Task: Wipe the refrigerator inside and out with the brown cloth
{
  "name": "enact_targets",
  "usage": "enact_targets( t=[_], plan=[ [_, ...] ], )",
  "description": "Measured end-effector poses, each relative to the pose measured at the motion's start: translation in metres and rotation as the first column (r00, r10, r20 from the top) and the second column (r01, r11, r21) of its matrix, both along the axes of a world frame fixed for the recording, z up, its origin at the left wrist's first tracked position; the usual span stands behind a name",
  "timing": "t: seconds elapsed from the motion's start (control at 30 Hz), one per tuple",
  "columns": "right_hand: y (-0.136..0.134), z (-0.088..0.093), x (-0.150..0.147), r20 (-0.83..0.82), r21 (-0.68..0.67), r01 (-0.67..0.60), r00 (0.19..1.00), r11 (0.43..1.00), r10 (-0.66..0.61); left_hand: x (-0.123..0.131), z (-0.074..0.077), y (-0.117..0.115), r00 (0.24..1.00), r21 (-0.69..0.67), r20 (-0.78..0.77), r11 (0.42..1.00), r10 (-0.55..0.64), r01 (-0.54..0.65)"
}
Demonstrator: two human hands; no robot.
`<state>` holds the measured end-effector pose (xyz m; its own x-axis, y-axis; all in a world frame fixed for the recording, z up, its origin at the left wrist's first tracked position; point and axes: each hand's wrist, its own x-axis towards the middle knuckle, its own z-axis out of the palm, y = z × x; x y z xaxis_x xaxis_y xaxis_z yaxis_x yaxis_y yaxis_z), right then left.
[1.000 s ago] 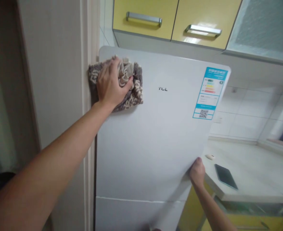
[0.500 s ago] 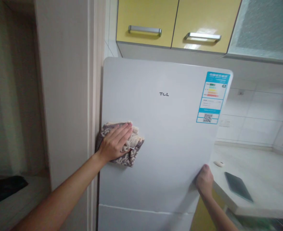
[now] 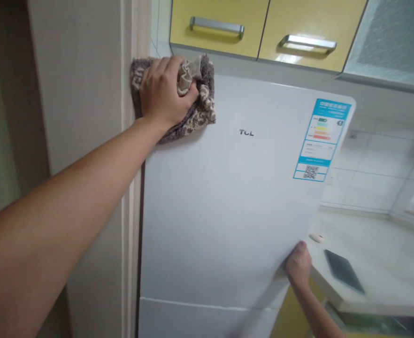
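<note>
A white refrigerator (image 3: pixel 221 211) with a TCL mark and a blue energy label (image 3: pixel 322 139) stands in front of me. My left hand (image 3: pixel 166 91) is closed on a brown-and-cream patterned cloth (image 3: pixel 205 105), bunched against the upper left corner of the upper door. Part of the cloth laps over the left edge toward the door frame. Lower down, my right hand (image 3: pixel 299 266) grips the right edge of the refrigerator door, thumb on the front; its other fingers are hidden behind the edge.
Yellow cabinets (image 3: pixel 221 11) with metal handles hang above the refrigerator. To the right, a pale countertop (image 3: pixel 386 263) bears a dark flat tablet-like object (image 3: pixel 344 271) and a small white rounded object (image 3: pixel 317 238). A pale door frame (image 3: pixel 129 225) borders the left side.
My left hand has moved up with the cloth, from the door's left middle to its upper left corner. My right hand stays at the right edge. The view has shifted slightly.
</note>
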<state>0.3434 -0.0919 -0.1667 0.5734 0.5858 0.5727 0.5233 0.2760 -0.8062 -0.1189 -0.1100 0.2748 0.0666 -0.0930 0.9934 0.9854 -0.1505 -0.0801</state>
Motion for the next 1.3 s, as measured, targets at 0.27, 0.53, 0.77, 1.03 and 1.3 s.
enact_targets(
  t=[0.27, 0.53, 0.77, 1.03, 1.3],
  plan=[
    [0.003, -0.005, 0.005, -0.119, -0.012, -0.115, 0.986, 0.993, 0.113, 0.025, -0.146, -0.042, 0.976, -0.066, 0.039, 0.974, -0.213, 0.216],
    [0.001, -0.002, 0.003, -0.054, 0.055, -0.127, 0.990, 0.990, 0.130, 0.033, -0.370, -0.071, 0.832, -0.299, -0.493, 0.948, -0.255, 0.113],
    [0.003, -0.004, 0.002, -0.060, 0.078, -0.131, 0.989, 0.988, 0.136, 0.017, -0.259, -0.060, 0.705, -0.356, -0.624, 0.926, -0.337, 0.127],
    [0.003, -0.006, -0.002, -0.057, 0.110, -0.123, 0.990, 0.986, 0.130, 0.096, -0.106, -0.020, 0.932, -0.035, -0.030, 0.932, -0.362, 0.361],
    [-0.004, 0.002, -0.005, -0.092, 0.090, -0.124, 0.987, 0.988, 0.132, 0.144, -0.131, -0.034, 0.778, -0.359, -0.474, 0.897, -0.414, 0.258]
  ],
)
